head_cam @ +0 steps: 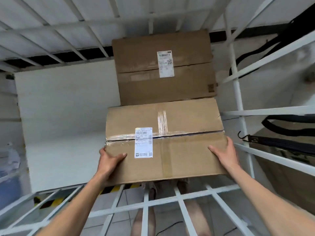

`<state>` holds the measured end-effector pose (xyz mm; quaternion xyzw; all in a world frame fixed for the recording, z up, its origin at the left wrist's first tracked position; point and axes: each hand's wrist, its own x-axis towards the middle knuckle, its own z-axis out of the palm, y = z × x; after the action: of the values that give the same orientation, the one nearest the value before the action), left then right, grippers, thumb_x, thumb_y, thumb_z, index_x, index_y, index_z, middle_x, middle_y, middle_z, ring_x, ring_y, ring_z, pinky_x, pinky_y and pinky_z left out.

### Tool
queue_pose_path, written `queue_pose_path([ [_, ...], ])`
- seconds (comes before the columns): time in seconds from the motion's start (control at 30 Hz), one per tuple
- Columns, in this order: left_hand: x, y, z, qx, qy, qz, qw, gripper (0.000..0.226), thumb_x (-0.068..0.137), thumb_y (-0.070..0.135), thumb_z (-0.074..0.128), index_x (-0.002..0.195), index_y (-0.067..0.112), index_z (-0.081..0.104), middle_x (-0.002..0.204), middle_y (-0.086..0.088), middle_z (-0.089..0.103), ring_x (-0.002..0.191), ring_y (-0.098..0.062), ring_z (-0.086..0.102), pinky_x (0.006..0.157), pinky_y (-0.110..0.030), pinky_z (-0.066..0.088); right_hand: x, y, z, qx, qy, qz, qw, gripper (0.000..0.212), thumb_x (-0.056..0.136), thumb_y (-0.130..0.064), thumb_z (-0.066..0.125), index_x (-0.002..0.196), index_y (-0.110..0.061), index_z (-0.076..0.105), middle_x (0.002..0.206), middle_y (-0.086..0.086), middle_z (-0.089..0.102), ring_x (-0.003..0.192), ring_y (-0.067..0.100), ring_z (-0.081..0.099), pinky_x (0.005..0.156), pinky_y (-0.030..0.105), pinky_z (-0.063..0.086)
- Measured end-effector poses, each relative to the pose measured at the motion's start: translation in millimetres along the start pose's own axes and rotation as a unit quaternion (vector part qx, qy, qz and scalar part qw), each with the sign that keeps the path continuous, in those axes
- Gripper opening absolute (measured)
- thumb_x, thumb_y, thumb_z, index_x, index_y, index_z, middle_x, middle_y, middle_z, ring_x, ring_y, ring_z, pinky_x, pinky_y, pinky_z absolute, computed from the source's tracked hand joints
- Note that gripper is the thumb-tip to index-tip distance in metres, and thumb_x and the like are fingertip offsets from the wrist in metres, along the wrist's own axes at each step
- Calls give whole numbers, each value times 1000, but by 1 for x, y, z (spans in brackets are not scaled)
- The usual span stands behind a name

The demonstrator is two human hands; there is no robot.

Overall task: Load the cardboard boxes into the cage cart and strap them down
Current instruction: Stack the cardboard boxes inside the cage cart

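Two hands, left hand [111,161] and right hand [224,153], grip the near box [179,150] by its sides mid-loading; next probably lower it into the cage cart [237,92] against the far box [136,68].

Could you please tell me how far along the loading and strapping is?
Done: the far box is inside the cart. In hand: the left hand and right hand grip the near box by its edges, above the cart's near rail. Left: setting it down and strapping. The hooked strap lies by the right side bars, not yet across any box.
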<state>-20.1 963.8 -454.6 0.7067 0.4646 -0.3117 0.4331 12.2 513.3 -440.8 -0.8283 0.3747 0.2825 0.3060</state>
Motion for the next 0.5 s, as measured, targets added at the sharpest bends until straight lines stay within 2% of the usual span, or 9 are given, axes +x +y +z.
queue_pose_path([
  [0.17, 40, -20, 45, 26, 1, -32, 999, 81, 74, 29, 88, 123, 12, 26, 119, -6, 55, 104, -27, 57, 95, -41, 47, 55, 16, 26, 0, -1, 6, 1000, 99, 73, -41, 86, 150, -23, 26, 144, 7, 54, 129, 31, 53, 108, 52, 43],
  [0.37, 73, -19, 96, 35, 5, -27, 999, 77, 75, 19, 88, 116, 10, 24, 121, -8, 50, 104, -26, 53, 95, -41, 46, 111, 35, 42, -34, 12, 25, 999, 97, 73, -33, 88, 148, -14, 28, 143, 13, 53, 129, 36, 52, 107, 48, 42],
  [0.5, 96, -21, 121, 48, 13, -35, 998, 77, 75, 18, 87, 115, 11, 22, 133, -15, 50, 118, -33, 54, 100, -44, 44, 138, 43, 53, -52, 10, 29, 998, 98, 75, -35, 87, 149, -15, 26, 143, 12, 54, 130, 37, 52, 108, 52, 42],
])
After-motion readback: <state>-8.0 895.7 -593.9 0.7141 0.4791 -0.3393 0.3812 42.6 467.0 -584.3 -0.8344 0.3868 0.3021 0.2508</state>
